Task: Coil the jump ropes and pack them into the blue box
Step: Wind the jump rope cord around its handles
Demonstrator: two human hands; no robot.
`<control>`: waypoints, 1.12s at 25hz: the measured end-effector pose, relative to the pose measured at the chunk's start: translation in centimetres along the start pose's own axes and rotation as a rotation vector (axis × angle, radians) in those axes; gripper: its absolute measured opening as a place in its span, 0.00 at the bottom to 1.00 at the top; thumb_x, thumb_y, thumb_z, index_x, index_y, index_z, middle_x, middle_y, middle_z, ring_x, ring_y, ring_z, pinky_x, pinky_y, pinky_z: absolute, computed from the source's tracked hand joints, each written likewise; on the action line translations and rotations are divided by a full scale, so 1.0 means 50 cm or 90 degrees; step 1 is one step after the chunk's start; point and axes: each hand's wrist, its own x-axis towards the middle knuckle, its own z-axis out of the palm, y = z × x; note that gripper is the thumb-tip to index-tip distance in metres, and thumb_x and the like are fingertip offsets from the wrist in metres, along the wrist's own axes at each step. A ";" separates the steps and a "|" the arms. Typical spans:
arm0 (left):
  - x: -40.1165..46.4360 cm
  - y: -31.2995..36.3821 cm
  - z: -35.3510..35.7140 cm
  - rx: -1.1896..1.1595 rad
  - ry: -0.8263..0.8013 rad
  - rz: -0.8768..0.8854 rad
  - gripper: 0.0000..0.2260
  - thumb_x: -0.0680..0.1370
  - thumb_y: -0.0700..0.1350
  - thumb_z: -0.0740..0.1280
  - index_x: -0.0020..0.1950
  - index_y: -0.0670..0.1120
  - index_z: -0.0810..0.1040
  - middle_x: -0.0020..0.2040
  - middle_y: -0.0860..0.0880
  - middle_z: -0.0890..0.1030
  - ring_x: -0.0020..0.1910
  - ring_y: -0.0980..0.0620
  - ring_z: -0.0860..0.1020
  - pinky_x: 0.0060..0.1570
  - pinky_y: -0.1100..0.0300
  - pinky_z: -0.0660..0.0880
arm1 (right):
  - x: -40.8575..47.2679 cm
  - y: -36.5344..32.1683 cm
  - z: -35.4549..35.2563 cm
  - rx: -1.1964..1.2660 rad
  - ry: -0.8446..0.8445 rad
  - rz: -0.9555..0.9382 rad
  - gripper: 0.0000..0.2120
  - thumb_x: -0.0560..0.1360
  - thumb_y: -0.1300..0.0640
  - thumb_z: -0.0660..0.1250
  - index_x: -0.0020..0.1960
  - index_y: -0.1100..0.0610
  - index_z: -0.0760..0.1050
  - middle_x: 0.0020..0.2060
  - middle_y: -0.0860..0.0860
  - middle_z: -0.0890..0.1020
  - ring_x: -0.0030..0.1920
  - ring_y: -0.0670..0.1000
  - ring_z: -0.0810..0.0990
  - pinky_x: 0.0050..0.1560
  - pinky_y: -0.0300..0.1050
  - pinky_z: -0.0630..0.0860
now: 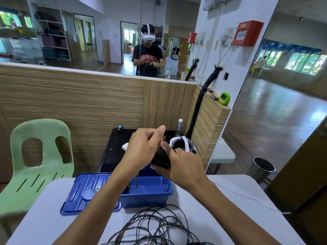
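Note:
I hold a tight black coiled jump rope (161, 159) up above the blue box (146, 191). My right hand (184, 165) grips the coil from below and the right. My left hand (145, 147) pinches the rope at the top of the coil, thumb raised. A thin loose strand (134, 182) hangs from the coil down into the open box. On the grey table (44, 221) in front of the box lies a tangle of more black jump ropes (155, 225).
The blue lid (83, 193) lies left of the box. Behind it stands a black stand (113, 152) with a white headset (184, 144), a water bottle (179, 128) and a small white item. A green plastic chair (40, 156) is at left, a metal bin (263, 168) at right.

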 end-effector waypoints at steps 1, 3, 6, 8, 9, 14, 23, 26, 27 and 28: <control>-0.020 -0.007 0.007 0.006 -0.001 0.000 0.23 0.81 0.53 0.60 0.27 0.46 0.68 0.23 0.50 0.67 0.24 0.56 0.65 0.27 0.59 0.64 | 0.005 0.008 -0.002 0.030 -0.006 0.032 0.37 0.73 0.25 0.52 0.74 0.45 0.57 0.45 0.51 0.82 0.41 0.52 0.82 0.35 0.42 0.70; -0.062 -0.028 0.017 -0.009 0.014 -0.010 0.23 0.82 0.52 0.59 0.28 0.45 0.68 0.24 0.50 0.67 0.24 0.56 0.64 0.27 0.61 0.61 | 0.018 0.023 -0.004 0.068 0.015 0.093 0.38 0.71 0.24 0.50 0.75 0.41 0.54 0.46 0.51 0.82 0.43 0.53 0.82 0.36 0.44 0.74; -0.096 -0.070 0.019 -0.096 0.010 -0.082 0.22 0.82 0.54 0.58 0.30 0.44 0.68 0.25 0.51 0.63 0.25 0.56 0.60 0.26 0.64 0.58 | 0.019 0.023 -0.006 0.118 0.024 0.109 0.39 0.70 0.23 0.50 0.77 0.35 0.47 0.43 0.51 0.82 0.43 0.54 0.82 0.40 0.48 0.78; -0.106 -0.101 0.015 -0.177 0.002 -0.159 0.21 0.81 0.56 0.58 0.32 0.45 0.70 0.26 0.50 0.61 0.26 0.55 0.58 0.26 0.62 0.56 | 0.006 0.013 -0.004 0.142 0.021 0.092 0.38 0.71 0.24 0.53 0.77 0.33 0.47 0.43 0.50 0.82 0.44 0.52 0.81 0.40 0.45 0.76; -0.109 -0.114 0.015 -0.198 -0.003 -0.184 0.21 0.80 0.56 0.59 0.32 0.45 0.70 0.27 0.50 0.60 0.26 0.54 0.57 0.27 0.61 0.55 | 0.000 0.012 -0.001 0.147 0.020 0.083 0.37 0.71 0.25 0.54 0.77 0.33 0.49 0.43 0.49 0.82 0.44 0.51 0.81 0.40 0.43 0.75; -0.111 -0.157 0.031 -0.203 -0.004 -0.165 0.22 0.81 0.53 0.57 0.31 0.41 0.66 0.26 0.50 0.62 0.26 0.56 0.59 0.28 0.67 0.59 | -0.020 0.010 0.008 0.217 0.030 0.079 0.36 0.70 0.24 0.57 0.75 0.34 0.55 0.44 0.46 0.83 0.45 0.49 0.81 0.42 0.43 0.77; -0.109 -0.175 0.042 -0.237 0.068 -0.123 0.21 0.79 0.53 0.59 0.29 0.44 0.68 0.28 0.47 0.65 0.25 0.57 0.60 0.26 0.67 0.59 | -0.025 0.018 0.000 0.259 0.033 0.110 0.38 0.68 0.22 0.54 0.74 0.33 0.54 0.41 0.45 0.81 0.42 0.45 0.79 0.42 0.42 0.79; -0.125 -0.160 0.047 0.002 0.143 0.033 0.21 0.82 0.52 0.61 0.29 0.48 0.69 0.24 0.51 0.65 0.24 0.56 0.62 0.24 0.61 0.59 | -0.015 0.028 0.004 0.269 0.020 0.179 0.37 0.68 0.23 0.57 0.74 0.32 0.57 0.41 0.43 0.82 0.43 0.45 0.80 0.44 0.45 0.79; -0.127 -0.151 0.049 0.107 0.162 0.081 0.20 0.81 0.51 0.61 0.29 0.49 0.69 0.24 0.52 0.65 0.24 0.56 0.62 0.24 0.60 0.60 | -0.011 0.028 0.007 0.272 0.013 0.197 0.36 0.68 0.24 0.58 0.74 0.32 0.58 0.41 0.43 0.82 0.43 0.45 0.81 0.45 0.46 0.80; -0.129 -0.143 0.049 0.171 0.179 0.105 0.19 0.81 0.50 0.61 0.30 0.51 0.69 0.23 0.54 0.64 0.23 0.56 0.63 0.23 0.62 0.59 | -0.007 0.026 0.009 0.275 0.003 0.203 0.36 0.68 0.24 0.58 0.73 0.32 0.58 0.41 0.43 0.83 0.43 0.46 0.81 0.45 0.47 0.80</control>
